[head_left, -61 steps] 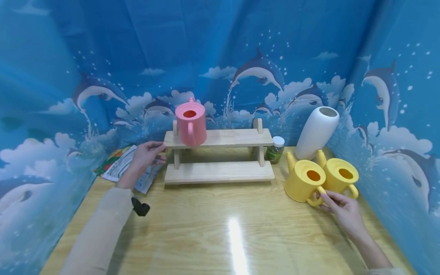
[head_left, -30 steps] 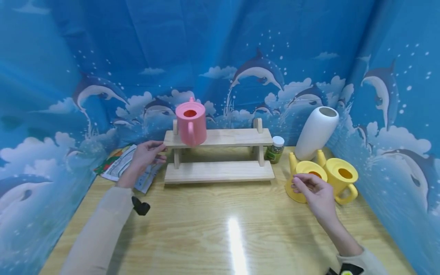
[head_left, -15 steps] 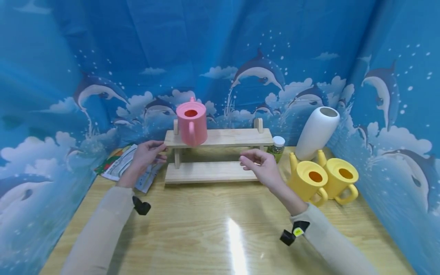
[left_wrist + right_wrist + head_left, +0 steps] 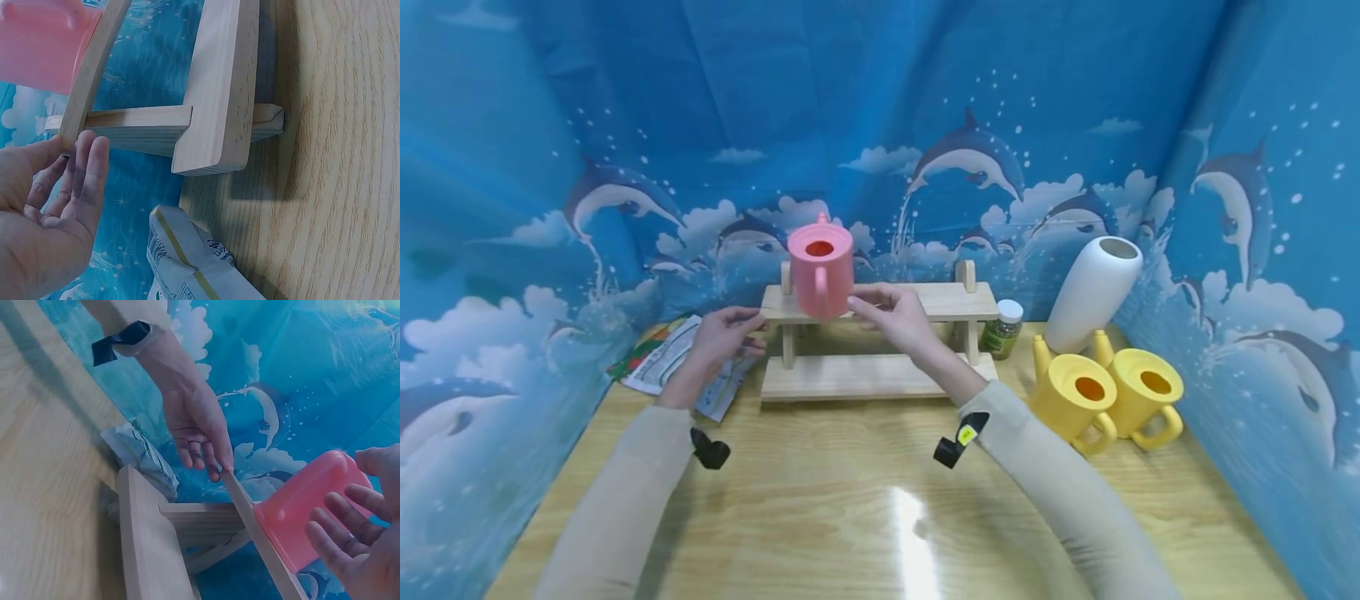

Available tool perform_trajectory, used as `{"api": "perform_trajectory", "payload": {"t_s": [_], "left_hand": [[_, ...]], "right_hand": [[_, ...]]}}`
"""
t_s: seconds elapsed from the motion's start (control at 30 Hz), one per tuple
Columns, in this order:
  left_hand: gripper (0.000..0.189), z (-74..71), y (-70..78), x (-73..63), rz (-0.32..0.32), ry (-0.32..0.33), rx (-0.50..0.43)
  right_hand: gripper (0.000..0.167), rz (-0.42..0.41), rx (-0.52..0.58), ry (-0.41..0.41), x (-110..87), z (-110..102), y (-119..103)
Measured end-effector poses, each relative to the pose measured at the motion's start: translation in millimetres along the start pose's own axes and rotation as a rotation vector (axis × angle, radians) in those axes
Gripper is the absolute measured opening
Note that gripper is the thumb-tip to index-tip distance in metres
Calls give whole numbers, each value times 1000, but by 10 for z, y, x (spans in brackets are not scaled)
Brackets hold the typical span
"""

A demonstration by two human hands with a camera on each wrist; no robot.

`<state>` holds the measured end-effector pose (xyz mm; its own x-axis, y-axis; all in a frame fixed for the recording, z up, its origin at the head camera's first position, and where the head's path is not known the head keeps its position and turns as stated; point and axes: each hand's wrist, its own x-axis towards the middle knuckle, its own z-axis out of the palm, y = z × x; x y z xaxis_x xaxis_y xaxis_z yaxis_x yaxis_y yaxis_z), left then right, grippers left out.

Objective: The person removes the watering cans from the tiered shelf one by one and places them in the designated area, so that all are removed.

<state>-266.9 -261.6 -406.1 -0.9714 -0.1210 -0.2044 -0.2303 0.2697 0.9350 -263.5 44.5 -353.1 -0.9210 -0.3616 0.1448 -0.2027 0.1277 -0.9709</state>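
Observation:
A two-tier wooden shelf (image 4: 880, 377) stands on the table, with a pink watering can (image 4: 822, 279) on the left part of its upper board. My left hand (image 4: 722, 337) pinches the left end of that board between thumb and fingers, as the left wrist view shows. My right hand (image 4: 898, 317) is at the right side of the pink can, fingertips close to its lower wall. In the right wrist view, the right hand's fingers (image 4: 340, 534) are spread and loosely bent beside the can, not wrapped round it. The can's handle points toward me.
Two yellow watering cans (image 4: 1075, 392) stand side by side at the right, before a tall white vase (image 4: 1093, 296). A small white-lidded jar (image 4: 1002, 329) is beside the shelf's right end. Printed packets (image 4: 662, 358) lie at the left. Dolphin-print cloth encloses the table.
My right hand has let go of a yellow watering can's handle and moved left across the shelf to the pink can. My left hand has stayed on the upper board's end.

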Motion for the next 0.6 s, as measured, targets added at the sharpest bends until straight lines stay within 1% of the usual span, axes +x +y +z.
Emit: {"api": "perform_trajectory", "payload": {"t_s": [0.13,0.23,0.4,0.6], "left_hand": [[54,7,-4,21,-7,6,6],[55,5,-4,23,-3,6,9],[55,-5,5,-1,12,7,9],[56,-12,5,-11,9,-5,11]], "right_hand": [[37,35,48,8,127,97,-28],[36,45,73,11,196,165,-46],[37,57,76,-2,298,266,-87],[38,101,41,-21,360,315,-135]]}}
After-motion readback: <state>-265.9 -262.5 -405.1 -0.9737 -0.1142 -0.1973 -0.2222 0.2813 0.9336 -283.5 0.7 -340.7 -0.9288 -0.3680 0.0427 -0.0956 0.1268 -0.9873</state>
